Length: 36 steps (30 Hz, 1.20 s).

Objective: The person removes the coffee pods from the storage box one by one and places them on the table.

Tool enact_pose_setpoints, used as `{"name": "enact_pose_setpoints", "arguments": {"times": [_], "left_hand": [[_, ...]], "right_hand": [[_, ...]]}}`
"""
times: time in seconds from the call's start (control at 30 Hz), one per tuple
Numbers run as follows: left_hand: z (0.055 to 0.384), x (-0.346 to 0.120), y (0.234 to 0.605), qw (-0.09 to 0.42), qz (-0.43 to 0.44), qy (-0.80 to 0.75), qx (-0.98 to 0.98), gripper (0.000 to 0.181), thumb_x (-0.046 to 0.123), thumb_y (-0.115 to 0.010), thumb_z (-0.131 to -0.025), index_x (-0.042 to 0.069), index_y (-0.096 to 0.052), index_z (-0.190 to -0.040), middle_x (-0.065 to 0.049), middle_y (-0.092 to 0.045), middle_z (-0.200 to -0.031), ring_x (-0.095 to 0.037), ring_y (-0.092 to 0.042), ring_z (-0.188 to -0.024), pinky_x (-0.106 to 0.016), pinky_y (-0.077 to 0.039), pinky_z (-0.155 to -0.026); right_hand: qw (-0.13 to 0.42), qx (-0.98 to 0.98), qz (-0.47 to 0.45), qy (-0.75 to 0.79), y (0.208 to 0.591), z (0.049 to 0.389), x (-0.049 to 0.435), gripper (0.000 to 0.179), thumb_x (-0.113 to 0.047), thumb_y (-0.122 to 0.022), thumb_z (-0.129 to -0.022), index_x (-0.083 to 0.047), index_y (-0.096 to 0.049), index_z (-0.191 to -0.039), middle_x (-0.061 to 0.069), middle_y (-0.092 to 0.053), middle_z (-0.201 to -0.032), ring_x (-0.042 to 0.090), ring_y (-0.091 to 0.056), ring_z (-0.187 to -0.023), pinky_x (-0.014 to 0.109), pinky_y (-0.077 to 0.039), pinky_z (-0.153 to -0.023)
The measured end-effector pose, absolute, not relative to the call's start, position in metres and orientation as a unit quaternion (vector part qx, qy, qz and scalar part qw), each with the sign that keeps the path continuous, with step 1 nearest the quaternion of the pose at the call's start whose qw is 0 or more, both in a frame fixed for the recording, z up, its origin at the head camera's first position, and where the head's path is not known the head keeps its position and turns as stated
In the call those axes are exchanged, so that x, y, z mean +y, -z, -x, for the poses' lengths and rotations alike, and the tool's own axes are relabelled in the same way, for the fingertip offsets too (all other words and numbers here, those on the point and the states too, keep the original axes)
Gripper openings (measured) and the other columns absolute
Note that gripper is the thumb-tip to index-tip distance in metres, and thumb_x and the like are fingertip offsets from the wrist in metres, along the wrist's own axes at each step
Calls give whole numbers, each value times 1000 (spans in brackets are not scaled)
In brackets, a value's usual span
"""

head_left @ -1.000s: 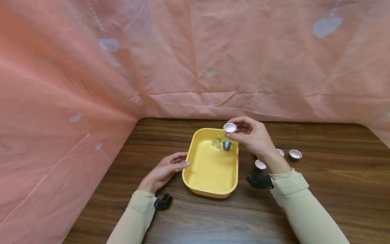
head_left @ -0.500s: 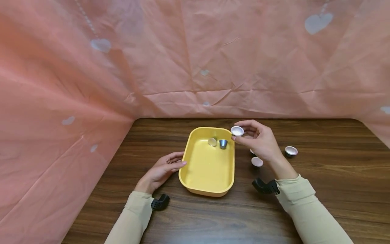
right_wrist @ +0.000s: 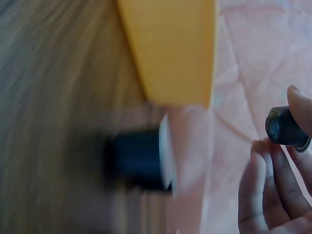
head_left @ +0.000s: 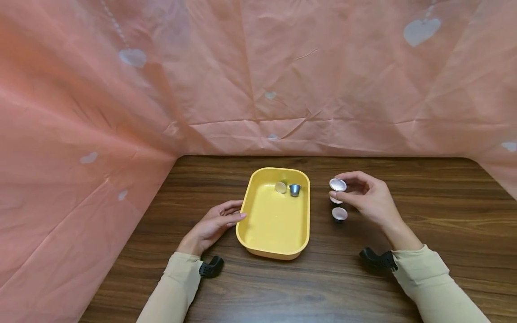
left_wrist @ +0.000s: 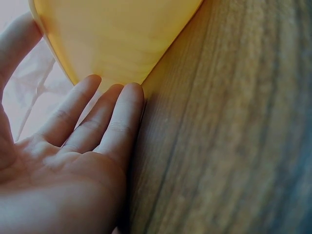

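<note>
Pink cloth [head_left: 226, 67] with pale hearts hangs behind a dark wood-grain desk [head_left: 444, 215], where a yellow tray [head_left: 272, 226] sits in front of me. Right of the tray I pinch a dark capsule [head_left: 337, 184] between thumb and fingers of my right hand [head_left: 373, 202], its silvery lid facing up; the grip is narrow, closed just to the capsule's width. My left hand [head_left: 214, 224] lies along the tray's left side, fingers loosely extended against the outer wall and thumb at the rim, clasping nothing. Just past the capsule's near edge I see part of a second capsule [head_left: 336, 200], with a third capsule [head_left: 339, 214] nearer me. At the tray's far end lie a pale capsule [head_left: 280, 187] and a blue-grey capsule [head_left: 295, 190]. I judge the one I hold to be very light, its tapered shell stiff but thin enough to dent under a hard squeeze. Its smooth side probably slips toward the narrow end, so I would take it just under the flared rim, thumb opposite fingers, with gentle pressure. That lid looks like foil, the likeliest part to puncture, so fingertips should stay off its middle.
</note>
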State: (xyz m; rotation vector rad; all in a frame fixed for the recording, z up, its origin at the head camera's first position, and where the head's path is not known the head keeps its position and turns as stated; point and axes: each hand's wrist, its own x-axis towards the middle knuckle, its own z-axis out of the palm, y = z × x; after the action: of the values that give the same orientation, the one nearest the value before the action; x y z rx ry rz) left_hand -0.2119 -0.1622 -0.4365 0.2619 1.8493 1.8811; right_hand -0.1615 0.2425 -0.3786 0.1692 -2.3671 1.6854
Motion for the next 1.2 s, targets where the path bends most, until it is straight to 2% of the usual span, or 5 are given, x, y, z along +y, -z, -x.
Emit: {"name": "enact_pose_setpoints", "arguments": {"times": [0.2,0.57,0.77,1.03,1.2], "left_hand": [[211,-162,437,244,-87,-690,676,63,15,-74,-101,6,-50,-159,-18,-53,-161,-16,-63,-131,-25,-54,-106],[211,-164,436,245,-97,-689,675,65,14,-73,-101,3,-47,-160,-21,-52,-161,-17,-63,-130,-26,-54,-107],[211,-163,435,246,-93,-686,678,65,15,-73,-101,4,-48,-160,-20,-53,-161,-17,-63,-130,-26,-54,-107],[211,-162,435,245,-87,-686,679,64,15,-74,-101,5,-49,-159,-19,-53,-161,-17,-63,-131,-26,-54,-107],[211,-162,435,245,-84,-686,680,64,15,-74,-101,5,-49,-159,-18,-53,-161,-17,-63,-132,-25,-54,-107]], "right_hand": [[131,-833,-5,-537,394,147,275,42,-20,-92,-88,-10,-76,-125,-29,-74,-99,-3,-67,-79,13,-53,-68],[125,-865,16,-485,408,134,307,46,-21,-91,-89,-6,-73,-129,-35,-69,-100,-7,-67,-83,15,-54,-68],[118,-890,19,-440,409,132,305,49,-26,-94,-86,-6,-74,-127,-24,-73,-86,-3,-68,-73,21,-56,-61],[113,-918,14,-381,412,134,304,42,-30,-95,-84,-11,-78,-118,3,-82,-94,-8,-66,-76,18,-49,-63],[113,-925,0,-361,413,133,303,38,-28,-96,-82,-13,-79,-113,7,-82,-94,-8,-66,-75,17,-47,-65]]}}
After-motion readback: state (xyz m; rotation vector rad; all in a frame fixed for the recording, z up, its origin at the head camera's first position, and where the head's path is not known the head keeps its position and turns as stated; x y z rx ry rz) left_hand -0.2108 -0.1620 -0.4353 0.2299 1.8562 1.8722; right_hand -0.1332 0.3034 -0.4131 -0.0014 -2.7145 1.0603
